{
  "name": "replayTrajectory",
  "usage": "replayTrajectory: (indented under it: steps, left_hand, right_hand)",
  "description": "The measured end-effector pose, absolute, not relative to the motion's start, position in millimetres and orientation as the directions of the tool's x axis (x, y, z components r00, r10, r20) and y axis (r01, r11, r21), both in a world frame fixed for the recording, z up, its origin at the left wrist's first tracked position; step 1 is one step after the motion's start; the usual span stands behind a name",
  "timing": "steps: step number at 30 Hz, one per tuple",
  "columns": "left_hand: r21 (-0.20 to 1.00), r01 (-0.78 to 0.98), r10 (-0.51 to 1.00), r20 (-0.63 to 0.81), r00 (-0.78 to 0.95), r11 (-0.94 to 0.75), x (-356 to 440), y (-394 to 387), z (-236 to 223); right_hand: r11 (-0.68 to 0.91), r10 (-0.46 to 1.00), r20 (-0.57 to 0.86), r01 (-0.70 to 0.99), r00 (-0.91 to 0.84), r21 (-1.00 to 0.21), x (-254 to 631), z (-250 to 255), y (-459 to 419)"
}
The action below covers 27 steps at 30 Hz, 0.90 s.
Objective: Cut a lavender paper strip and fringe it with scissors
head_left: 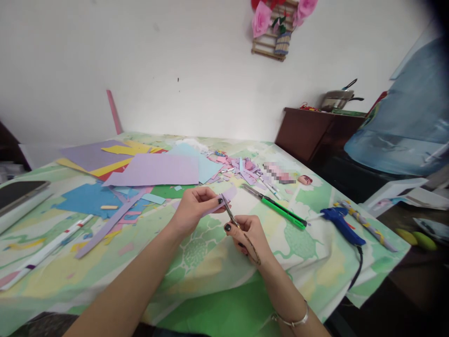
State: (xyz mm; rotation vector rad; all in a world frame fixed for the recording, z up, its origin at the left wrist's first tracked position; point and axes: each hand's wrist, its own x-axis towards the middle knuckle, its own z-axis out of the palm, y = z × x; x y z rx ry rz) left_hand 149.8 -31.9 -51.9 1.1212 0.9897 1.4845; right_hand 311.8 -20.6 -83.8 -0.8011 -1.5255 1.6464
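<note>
My left hand [200,206] pinches a small strip of purple paper [229,193] between thumb and fingers. Closed around the handles of a pair of scissors [229,213] is my right hand [249,236]; the blades point up and away and meet the paper beside my left thumb. Whether the blades are parted is too small to tell. A green utility knife [283,213] lies on the table just right of the scissors. Beyond my left hand rests a larger purple sheet [157,169], with a long purple strip [108,227] nearer me.
Paper scraps [245,168] are heaped behind my hands. Blue sheets [87,199] and yellow paper [122,149] lie left, near a white stick [52,248] and a phone [21,192]. A blue glue gun [342,224] with a cord sits right, before a large water bottle [403,117].
</note>
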Motion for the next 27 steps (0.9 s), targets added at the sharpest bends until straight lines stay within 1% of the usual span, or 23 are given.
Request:
replayTrajectory:
  steps: [5,11,27]
  left_hand:
    - [0.957,-0.235,0.984,0.156,-0.083,-0.171,150.1,-33.1,-51.6]
    - [0.957,-0.241,0.985,0.148,-0.083,-0.164,151.1,-32.2,-51.1]
    - [0.954,-0.243,0.985,0.162,-0.066,-0.173,150.9,-32.6,-49.8]
  right_hand:
    - [-0.006,0.844,0.050,-0.103,-0.534,-0.995,312.9,-88.4,-19.3]
    - [-0.033,0.854,0.025,-0.102,-0.520,-0.994,311.9,-87.0,-19.9]
    - [-0.045,0.854,0.022,-0.115,-0.520,-0.992,311.6,-84.6,-20.8]
